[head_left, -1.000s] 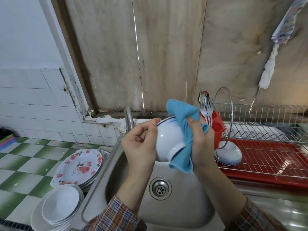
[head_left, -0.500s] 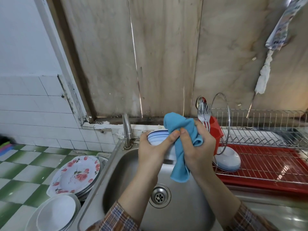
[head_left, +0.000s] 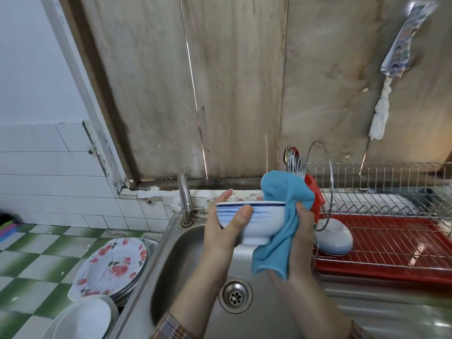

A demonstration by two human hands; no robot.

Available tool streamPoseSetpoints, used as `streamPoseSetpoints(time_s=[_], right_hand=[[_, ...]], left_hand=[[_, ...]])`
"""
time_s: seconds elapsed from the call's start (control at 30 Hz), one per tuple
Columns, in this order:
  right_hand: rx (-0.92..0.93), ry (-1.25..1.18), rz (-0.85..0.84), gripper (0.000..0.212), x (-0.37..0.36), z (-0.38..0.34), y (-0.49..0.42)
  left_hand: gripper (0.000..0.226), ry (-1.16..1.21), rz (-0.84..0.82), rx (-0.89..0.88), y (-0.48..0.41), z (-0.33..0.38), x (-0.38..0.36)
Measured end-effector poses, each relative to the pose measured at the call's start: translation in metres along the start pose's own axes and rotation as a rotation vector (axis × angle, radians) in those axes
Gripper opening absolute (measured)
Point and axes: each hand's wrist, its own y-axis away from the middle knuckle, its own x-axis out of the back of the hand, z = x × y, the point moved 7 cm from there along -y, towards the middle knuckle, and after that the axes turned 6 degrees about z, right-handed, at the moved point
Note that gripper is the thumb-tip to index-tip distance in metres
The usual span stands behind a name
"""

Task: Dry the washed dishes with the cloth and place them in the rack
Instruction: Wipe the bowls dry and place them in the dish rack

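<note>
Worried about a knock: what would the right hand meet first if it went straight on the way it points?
The right hand grips the blue cloth against the bowl; beyond those, probably the red cutlery holder, though depth is unclear.

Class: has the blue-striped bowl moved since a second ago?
Yes. The bowl has turned from tilted to upright, rim level, but stays just right of the tap, over the sink.

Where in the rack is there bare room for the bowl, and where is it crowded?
In the rack, the wire floor is bare to the right of the stacked white bowls, in front of the rear prongs. Its left end is crowded: those bowls, an upright lid and the red cutlery holder. The left hand holds the bowl, the right hand the cloth.
</note>
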Motion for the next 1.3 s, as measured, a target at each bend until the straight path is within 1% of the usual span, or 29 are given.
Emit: streamPoseSetpoints(time_s=[0.07,0.13,0.2,0.23,0.27,0.3,0.33,0.37,0.43,0.47,0.5,0.53,0.57,0.6,0.67,0.73,0.77,0.8,0.87,0.93,0.97,1.0,1.03,1.07,1.17,1.2,1.23,1.27,1.3], right_hand=[[0.189,0.071,-0.05,0.052,0.0,-0.019,-0.003],[0.398,0.138,-0.15,0.04,-0.009,-0.036,0.004],[0.532,0.209,-0.247,0.03,-0.017,-0.041,0.013],[0.556,0.21,-0.276,0.023,-0.018,-0.04,0.015],[0.557,0.205,-0.284,0.018,-0.017,-0.038,0.014],[0.542,0.201,-0.293,0.019,-0.016,-0.037,0.014],[0.523,0.2,-0.289,0.025,-0.014,-0.036,0.012],[0.481,0.184,-0.287,0.032,-0.012,-0.034,0.009],[0.304,0.153,-0.199,0.05,-0.005,-0.025,0.001],[0.14,0.144,-0.144,0.055,-0.002,-0.016,-0.006],[-0.032,0.101,-0.138,0.048,0.0,-0.007,-0.01],[-0.176,0.05,-0.155,0.034,-0.003,-0.004,-0.009],[-0.257,-0.005,-0.177,0.027,-0.008,-0.004,-0.008],[-0.296,-0.033,-0.206,0.025,-0.012,-0.005,-0.006],[-0.291,-0.001,-0.207,0.032,-0.017,-0.013,-0.011],[-0.164,0.159,-0.16,0.05,-0.018,-0.033,-0.018],[-0.085,0.273,-0.173,0.049,-0.021,-0.044,-0.02],[0.018,0.391,-0.226,0.039,-0.027,-0.056,-0.02],[0.287,0.601,-0.456,0.005,-0.047,-0.072,-0.007],[0.657,0.966,-0.64,0.023,-0.06,-0.07,0.015],[0.856,1.133,-0.678,0.029,-0.066,-0.063,0.025],[1.015,1.226,-0.725,0.032,-0.072,-0.056,0.038],[1.092,1.264,-0.784,0.035,-0.076,-0.047,0.046],[1.059,1.272,-0.861,0.037,-0.078,-0.037,0.05],[0.72,1.302,-1.165,0.04,-0.08,-0.024,0.052],[0.654,1.364,-1.247,0.04,-0.077,-0.024,0.05],[0.684,1.45,-1.301,0.039,-0.077,-0.025,0.048],[0.798,1.554,-1.321,0.038,-0.078,-0.024,0.046],[0.983,1.651,-1.306,0.036,-0.081,-0.024,0.043]], left_hand=[[0.098,-0.166,-0.031,0.001,-0.003,0.005,0.006],[0.111,-0.235,0.009,0.002,-0.005,0.007,0.013],[0.138,-0.211,0.03,0.046,-0.004,0.005,0.013],[0.145,-0.168,0.032,0.088,-0.003,0.003,0.013],[0.142,-0.126,0.014,0.122,-0.004,0.001,0.011],[0.125,-0.094,-0.021,0.141,-0.004,-0.001,0.009],[0.109,-0.082,-0.064,0.15,-0.002,-0.001,0.006],[0.099,-0.099,-0.096,0.137,-0.001,-0.002,0.004],[0.098,-0.148,-0.116,0.043,-0.001,-0.003,0.004],[0.097,-0.157,-0.135,-0.017,0.0,-0.002,0.004],[0.097,-0.163,-0.164,-0.073,0.002,0.001,0.003],[0.102,-0.177,-0.195,-0.126,0.004,0.006,0.002],[0.108,-0.204,-0.23,-0.175,0.005,0.012,0.001],[0.113,-0.235,-0.273,-0.222,0.007,0.018,-0.001],[0.114,-0.312,-0.348,-0.307,0.013,0.032,-0.002],[0.111,-0.409,-0.389,-0.383,0.016,0.043,-0.002],[0.112,-0.45,-0.38,-0.414,0.016,0.048,-0.001],[0.111,-0.494,-0.355,-0.446,0.016,0.053,0.0],[0.108,-0.586,-0.282,-0.529,0.015,0.061,0.002],[0.111,-0.636,-0.257,-0.571,0.012,0.061,0.003],[0.113,-0.665,-0.276,-0.586,0.011,0.059,0.001],[0.114,-0.709,-0.3,-0.608,0.011,0.057,-0.001],[0.114,-0.775,-0.318,-0.649,0.011,0.057,-0.003],[0.113,-0.822,-0.321,-0.69,0.01,0.057,-0.002],[0.111,-0.867,-0.287,-0.716,0.005,0.06,0.01],[0.112,-0.874,-0.273,-0.719,0.003,0.06,0.015],[0.112,-0.874,-0.266,-0.717,0.003,0.058,0.017],[0.111,-0.853,-0.261,-0.715,0.003,0.057,0.018],[0.109,-0.82,-0.244,-0.707,0.003,0.055,0.019]])
